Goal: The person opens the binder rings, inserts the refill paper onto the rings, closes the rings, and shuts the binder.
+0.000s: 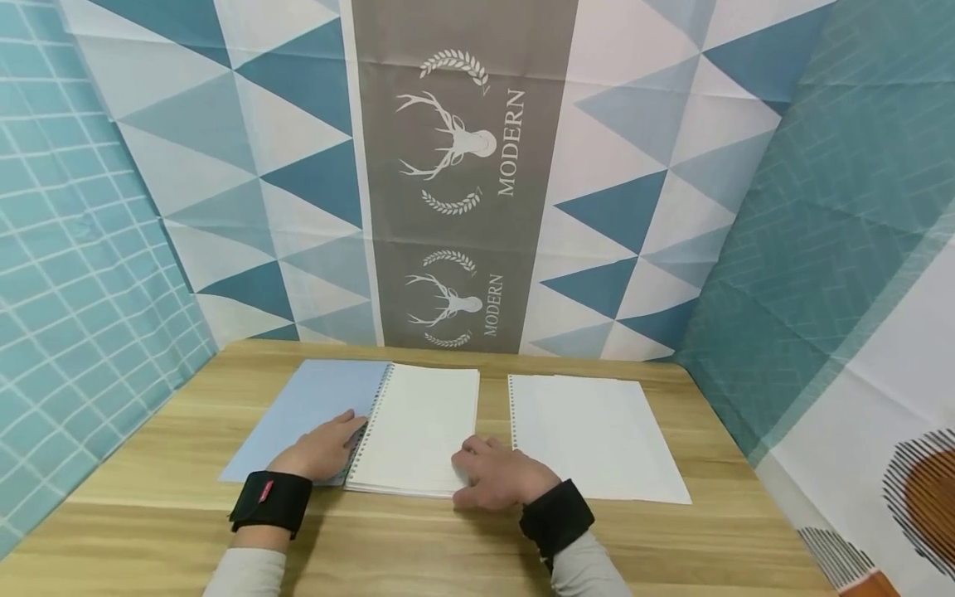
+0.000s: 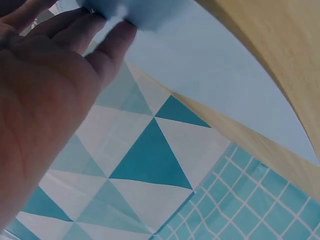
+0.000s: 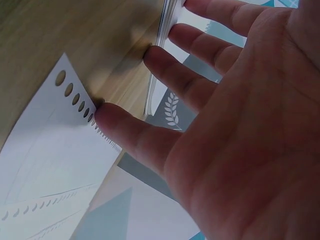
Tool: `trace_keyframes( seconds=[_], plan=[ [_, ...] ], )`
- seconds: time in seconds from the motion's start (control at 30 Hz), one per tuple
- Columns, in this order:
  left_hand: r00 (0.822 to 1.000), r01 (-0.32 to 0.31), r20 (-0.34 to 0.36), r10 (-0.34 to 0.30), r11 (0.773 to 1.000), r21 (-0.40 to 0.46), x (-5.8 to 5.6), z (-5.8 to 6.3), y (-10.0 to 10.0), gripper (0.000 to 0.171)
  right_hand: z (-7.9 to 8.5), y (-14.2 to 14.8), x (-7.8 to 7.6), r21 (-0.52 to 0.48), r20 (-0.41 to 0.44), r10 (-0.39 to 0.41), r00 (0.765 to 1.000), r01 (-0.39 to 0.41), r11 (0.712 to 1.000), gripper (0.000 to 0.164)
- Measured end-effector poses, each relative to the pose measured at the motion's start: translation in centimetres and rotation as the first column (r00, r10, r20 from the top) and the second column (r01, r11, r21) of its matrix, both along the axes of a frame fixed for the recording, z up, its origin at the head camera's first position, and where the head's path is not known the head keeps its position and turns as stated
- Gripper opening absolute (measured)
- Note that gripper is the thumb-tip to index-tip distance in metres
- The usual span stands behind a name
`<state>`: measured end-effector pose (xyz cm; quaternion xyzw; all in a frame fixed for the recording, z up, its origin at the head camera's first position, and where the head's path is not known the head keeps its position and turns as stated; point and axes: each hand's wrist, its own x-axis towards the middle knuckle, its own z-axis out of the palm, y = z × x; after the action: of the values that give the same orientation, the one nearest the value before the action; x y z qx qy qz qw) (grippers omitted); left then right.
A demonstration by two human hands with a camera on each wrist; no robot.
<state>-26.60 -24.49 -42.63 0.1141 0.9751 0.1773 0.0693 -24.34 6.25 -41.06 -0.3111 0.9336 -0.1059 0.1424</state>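
Both hands [image 1: 321, 448] [image 1: 507, 478], open notebook [image 1: 418, 427], head view only

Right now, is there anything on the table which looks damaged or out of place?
Yes, perhaps: the loose sheets right of the spiral notebook have binding holes along one edge but no spiral, as if removed, and are stacked slightly unevenly.

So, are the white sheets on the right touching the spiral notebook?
No, bare table shows between the sheets and the notebook.

The head view is bright, with soft shadows on the desk [image 1: 418, 543]; the 2 wrist views are dimmer, softer, the left hand [image 2: 47, 100] and right hand [image 3: 230, 125] shaded.
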Motion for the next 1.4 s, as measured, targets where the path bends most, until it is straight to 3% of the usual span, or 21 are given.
trace_keyframes(
  seconds=[0.17, 0.5, 0.67, 0.8, 1.0, 1.1, 1.2, 1.3, 1.4],
  plan=[
    [1.0, 0.029, 0.007, -0.029, 0.999, 0.025, 0.1, 0.2, -0.6, 0.047, 0.1, 0.0, -0.2, -0.004, -0.005, 0.001, 1.0, -0.001, 1.0, 0.045],
    [0.999, 0.041, 0.025, -0.041, 0.999, 0.034, 0.0, -0.3, -0.9, 0.048, 0.1, -0.2, 0.0, -0.008, -0.012, -0.014, 1.0, 0.014, 1.0, 0.05],
    [0.994, 0.065, 0.077, -0.071, 0.995, 0.081, 0.2, 0.0, -1.4, 0.057, 0.2, -0.2, 0.2, 0.0, -0.027, -0.02, 0.999, 0.02, 1.0, 0.052],
    [0.991, 0.074, 0.103, -0.086, 0.991, 0.112, 0.4, 0.5, -1.6, 0.067, 0.1, -0.5, 0.4, 0.014, -0.074, -0.021, 0.997, 0.022, 1.0, 0.051],
    [0.99, 0.085, 0.105, -0.098, 0.989, 0.118, 0.6, 0.7, -1.6, 0.067, 0.3, -1.9, 1.2, 0.089, -0.171, -0.042, 0.984, 0.058, 0.994, 0.046],
    [0.989, 0.087, 0.11, -0.098, 0.991, 0.106, 0.6, 0.6, -1.6, 0.068, 0.3, -3.1, 1.7, 0.107, -0.209, 0.015, 0.978, 0.007, 0.994, 0.044],
    [0.988, 0.088, 0.116, -0.099, 0.991, 0.098, 0.6, 0.5, -1.5, 0.069, 0.0, -4.5, 2.2, 0.085, -0.229, 0.125, 0.965, -0.109, 0.99, 0.05],
    [0.988, 0.084, 0.123, -0.096, 0.992, 0.095, 0.6, 0.6, -1.5, 0.068, -0.6, -5.9, 2.6, 0.056, -0.228, 0.232, 0.946, -0.225, 0.973, 0.06],
    [0.986, 0.086, 0.135, -0.099, 0.992, 0.096, 0.7, 0.8, -1.4, 0.068, -1.0, -6.9, 3.0, 0.055, -0.2, 0.283, 0.938, -0.277, 0.959, 0.066]
  ],
)
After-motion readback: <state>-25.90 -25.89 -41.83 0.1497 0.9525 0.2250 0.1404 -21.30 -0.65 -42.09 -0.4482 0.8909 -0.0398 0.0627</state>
